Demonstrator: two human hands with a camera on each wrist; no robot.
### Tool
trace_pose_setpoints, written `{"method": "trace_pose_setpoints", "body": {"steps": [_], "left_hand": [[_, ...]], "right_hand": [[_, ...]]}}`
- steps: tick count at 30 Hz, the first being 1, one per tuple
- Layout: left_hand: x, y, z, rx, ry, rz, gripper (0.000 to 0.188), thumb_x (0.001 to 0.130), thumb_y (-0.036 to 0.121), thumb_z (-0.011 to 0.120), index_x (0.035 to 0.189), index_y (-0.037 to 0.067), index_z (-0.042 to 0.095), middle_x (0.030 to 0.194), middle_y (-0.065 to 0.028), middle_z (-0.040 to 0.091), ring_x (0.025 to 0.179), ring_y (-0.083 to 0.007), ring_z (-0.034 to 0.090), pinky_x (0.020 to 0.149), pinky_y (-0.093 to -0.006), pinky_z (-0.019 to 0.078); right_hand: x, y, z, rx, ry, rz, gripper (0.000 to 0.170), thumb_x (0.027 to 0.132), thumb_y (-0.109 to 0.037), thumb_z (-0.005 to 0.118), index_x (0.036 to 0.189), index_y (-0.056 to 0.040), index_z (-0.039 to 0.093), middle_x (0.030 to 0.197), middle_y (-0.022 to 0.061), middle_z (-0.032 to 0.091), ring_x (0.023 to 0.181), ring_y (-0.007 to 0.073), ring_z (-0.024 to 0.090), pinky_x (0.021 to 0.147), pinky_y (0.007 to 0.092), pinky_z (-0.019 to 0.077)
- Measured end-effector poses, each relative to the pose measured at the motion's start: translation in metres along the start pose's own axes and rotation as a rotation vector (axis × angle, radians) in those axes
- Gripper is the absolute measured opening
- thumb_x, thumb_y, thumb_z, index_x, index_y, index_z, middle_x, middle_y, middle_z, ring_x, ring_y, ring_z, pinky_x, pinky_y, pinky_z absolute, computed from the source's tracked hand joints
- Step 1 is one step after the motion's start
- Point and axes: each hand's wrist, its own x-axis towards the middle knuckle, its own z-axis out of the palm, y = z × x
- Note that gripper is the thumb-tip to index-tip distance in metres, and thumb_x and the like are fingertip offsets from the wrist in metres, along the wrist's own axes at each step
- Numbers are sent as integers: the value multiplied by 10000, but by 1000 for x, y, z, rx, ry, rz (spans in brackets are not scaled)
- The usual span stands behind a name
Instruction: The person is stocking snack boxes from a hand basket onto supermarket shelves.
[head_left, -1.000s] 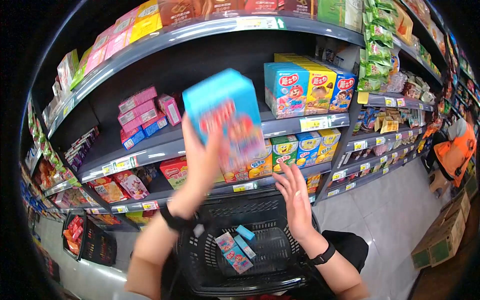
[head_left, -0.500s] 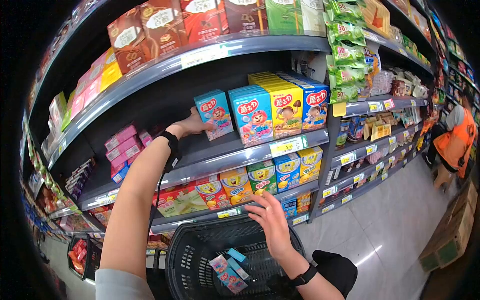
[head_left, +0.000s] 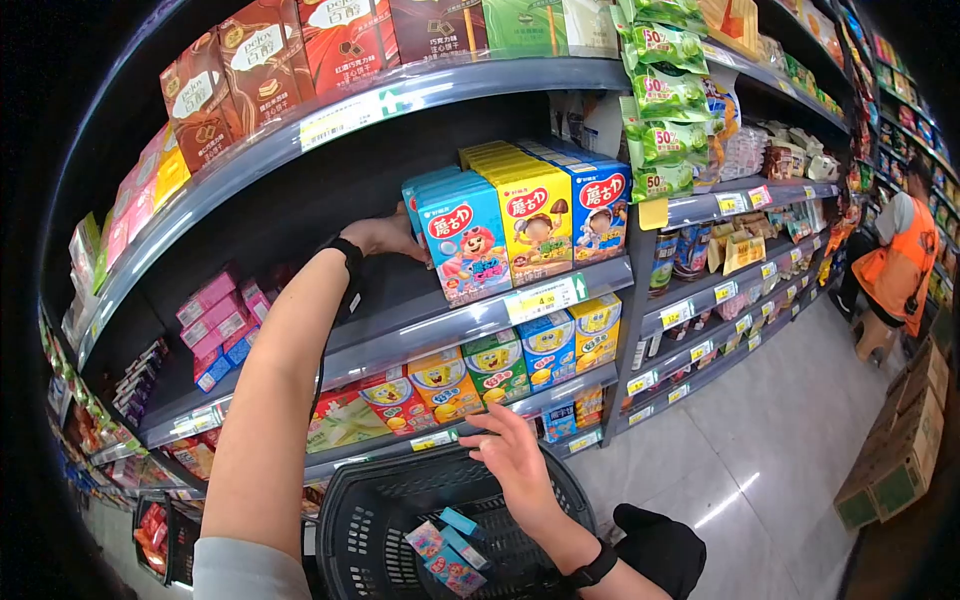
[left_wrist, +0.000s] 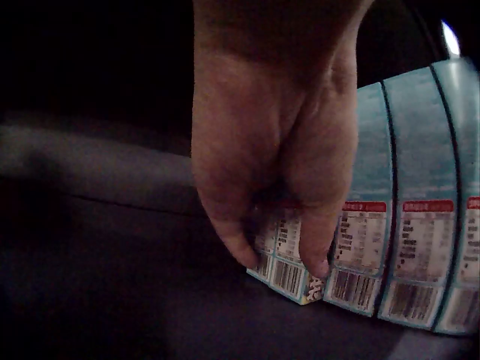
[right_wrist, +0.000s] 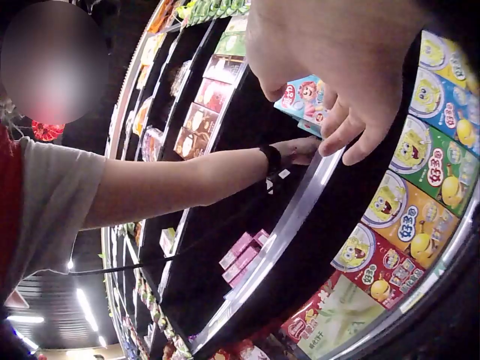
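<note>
On the middle shelf, a row of blue snack boxes (head_left: 465,240) with a red-haired cartoon figure stands at the left of similar yellow boxes (head_left: 540,222). My left hand (head_left: 385,238) reaches in along the left side of the blue row, partly hidden behind the front box. In the left wrist view, its thumb and fingers grip blue snack boxes (left_wrist: 287,276), whose barcoded narrow sides show between them. My right hand (head_left: 520,470) hovers over the black shopping basket (head_left: 350,530), fingers loosely spread and holding nothing. Several small blue-and-pink boxes (head_left: 450,570) lie in the basket.
Dark blue boxes (head_left: 600,215) stand right of the yellow ones. Pink packs (head_left: 212,315) lie farther left on the shelf. Below are cartoon-sponge boxes (head_left: 497,367). A person in an orange vest (head_left: 897,275) sits at the right, near cardboard cartons (head_left: 895,450).
My left hand has carried the blue snack boxes from above the basket to the shelf, then rightward against the blue row. My right hand stays over the basket. The view has turned somewhat.
</note>
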Motion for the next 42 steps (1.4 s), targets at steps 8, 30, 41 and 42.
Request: {"method": "trace_pose_setpoints", "body": {"steps": [8, 30, 41, 42], "left_hand": [[13, -23, 2, -483, -260, -79, 699, 781, 195, 573, 1344, 36, 190, 1366, -180, 256, 1286, -249, 215, 1045, -362, 178], [-4, 61, 27, -1721, 370, -206, 666, 896, 536, 163, 1233, 13, 398, 1291, -131, 417, 1199, -239, 372, 1031, -339, 224], [-146, 104, 66, -1195, 465, 81, 713, 892, 522, 208, 1360, -8, 115, 1433, -131, 130, 1331, -219, 97, 1074, -347, 48], [-169, 100, 74, -1142, 389, 167, 694, 895, 517, 220, 1359, 5, 152, 1414, -132, 197, 1315, -230, 169, 1070, -347, 90]], "right_hand": [[0, 2, -1, 21, 12, 45, 449, 871, -73, 492, 1267, -31, 287, 1197, 129, 441, 1002, 167, 482, 856, 285, 395], [0, 5, -3, -35, 71, 109, 353, 930, -232, 362, 1209, -17, 356, 1121, 145, 493, 964, 209, 531, 825, 319, 420], [-4, 22, -5, -76, 80, 135, 380, 920, -283, 402, 1205, -33, 375, 1101, 117, 515, 909, 181, 555, 782, 288, 427], [-4, 25, -6, -115, 95, 159, 387, 920, -286, 396, 1205, -27, 369, 1110, 134, 509, 922, 197, 557, 793, 301, 434]]}}
